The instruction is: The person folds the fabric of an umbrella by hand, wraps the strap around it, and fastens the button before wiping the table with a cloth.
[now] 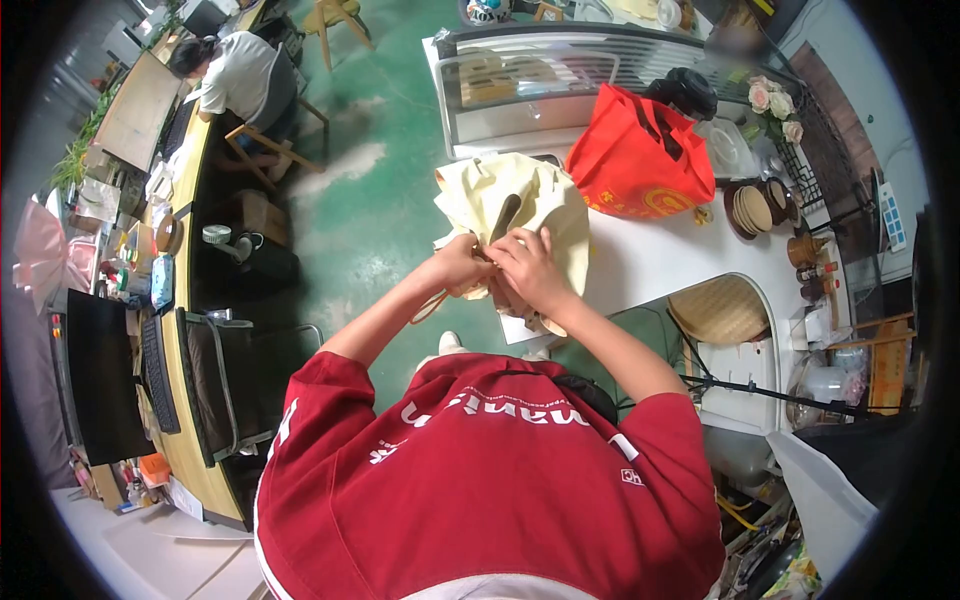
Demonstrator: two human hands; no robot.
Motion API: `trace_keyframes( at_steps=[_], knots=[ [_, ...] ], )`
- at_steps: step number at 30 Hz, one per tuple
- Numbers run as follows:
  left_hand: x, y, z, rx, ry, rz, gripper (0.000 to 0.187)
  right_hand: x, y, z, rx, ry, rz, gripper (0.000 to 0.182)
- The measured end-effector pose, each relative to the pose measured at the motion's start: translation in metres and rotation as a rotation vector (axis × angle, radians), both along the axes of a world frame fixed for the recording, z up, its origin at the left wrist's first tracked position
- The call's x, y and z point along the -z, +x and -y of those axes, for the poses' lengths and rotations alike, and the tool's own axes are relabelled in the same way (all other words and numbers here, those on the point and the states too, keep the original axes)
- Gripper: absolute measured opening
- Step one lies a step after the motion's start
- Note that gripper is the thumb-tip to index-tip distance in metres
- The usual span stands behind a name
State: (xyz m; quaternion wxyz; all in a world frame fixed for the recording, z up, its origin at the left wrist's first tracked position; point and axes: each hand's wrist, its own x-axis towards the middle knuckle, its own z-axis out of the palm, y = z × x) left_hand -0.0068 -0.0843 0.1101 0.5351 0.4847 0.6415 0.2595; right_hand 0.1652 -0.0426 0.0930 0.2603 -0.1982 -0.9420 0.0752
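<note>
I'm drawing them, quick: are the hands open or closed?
Left hand: closed, holding pale yellow cloth.
Right hand: curled at the same cloth; exact grip can't be told.

Cannot make out the exact grip of the left hand (462,265) and right hand (527,267) on the pale yellow cloth (562,200), with fingers partly lost among its folds. Cannot see the bottom of the red bag (622,145) (nor read the gold print (660,203), too small). Cannot identify the blurred dark shape (738,45) near the upper right. Cut off below: the red shirt (530,450).
</note>
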Motion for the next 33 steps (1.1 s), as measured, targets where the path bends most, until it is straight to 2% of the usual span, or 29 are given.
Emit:
trace_keyframes(
  at_steps=[7, 10, 12, 13, 15, 16, 17, 18, 19, 20, 21, 24, 25, 26, 29, 30, 31, 33],
  knots=[
    [-0.027, 0.005, 0.008, -0.084, -0.014, 0.008, 0.029, -0.006, -0.002, -0.007, -0.081, 0.069, -0.17, 0.027],
    [-0.034, 0.007, 0.017, -0.136, 0.034, -0.018, 0.031, -0.025, 0.0, -0.002, -0.066, 0.076, -0.113, 0.03],
    [-0.031, 0.013, 0.025, -0.168, 0.753, -0.008, 0.034, -0.036, 0.003, 0.004, -0.082, 0.147, -0.181, 0.033],
    [-0.034, 0.016, 0.03, -0.156, 0.755, -0.012, 0.034, -0.041, 0.005, 0.006, -0.105, 0.222, -0.242, 0.035],
    [-0.051, 0.021, 0.041, -0.355, 0.6, 0.149, 0.029, -0.057, 0.01, 0.005, -0.142, 0.292, -0.231, 0.036],
    [-0.077, 0.016, 0.039, -0.162, 0.309, 0.355, 0.023, -0.068, 0.013, 0.005, -0.158, 0.326, -0.223, 0.035],
    [-0.089, 0.021, 0.041, -0.24, 0.085, 0.422, 0.016, -0.074, 0.015, 0.006, -0.178, 0.357, -0.211, 0.034],
    [-0.081, 0.018, 0.041, -0.175, 0.012, 0.524, 0.015, -0.076, 0.012, 0.002, -0.282, 0.211, -0.263, 0.033],
    [-0.07, 0.012, 0.039, -0.109, -0.06, 0.624, 0.015, -0.071, 0.012, -0.002, -0.285, 0.208, -0.26, 0.033],
    [-0.063, 0.009, 0.037, -0.117, -0.137, 0.492, 0.014, -0.059, 0.01, -0.007, -0.342, 0.135, -0.273, 0.033],
    [-0.057, 0.008, 0.036, -0.119, -0.13, 0.492, 0.014, -0.048, 0.009, -0.012, -0.398, 0.066, -0.286, 0.033],
    [-0.05, 0.019, 0.041, -0.13, -0.176, 0.449, 0.015, -0.031, 0.013, 0.0, -0.373, 0.015, -0.32, 0.036],
    [-0.041, 0.019, 0.042, -0.063, -0.192, 0.347, 0.017, -0.028, 0.015, 0.005, -0.344, -0.01, -0.345, 0.037],
    [-0.036, 0.022, 0.045, -0.133, -0.194, 0.411, 0.017, -0.027, 0.02, 0.008, -0.347, -0.055, -0.348, 0.043],
    [-0.029, 0.032, 0.049, -0.273, -0.176, 0.525, 0.018, -0.026, 0.026, 0.013, -0.313, -0.095, -0.33, 0.046],
    [-0.045, 0.03, 0.046, -0.185, -0.174, 0.323, 0.018, -0.023, 0.022, 0.011, -0.315, -0.1, -0.354, 0.05],
    [-0.047, 0.029, 0.043, -0.185, -0.173, 0.326, 0.018, -0.023, 0.022, 0.01, -0.315, -0.1, -0.351, 0.05],
    [-0.049, 0.027, 0.041, -0.136, -0.015, 0.239, 0.02, -0.027, 0.021, 0.011, -0.243, -0.158, -0.399, 0.055]
  ],
)
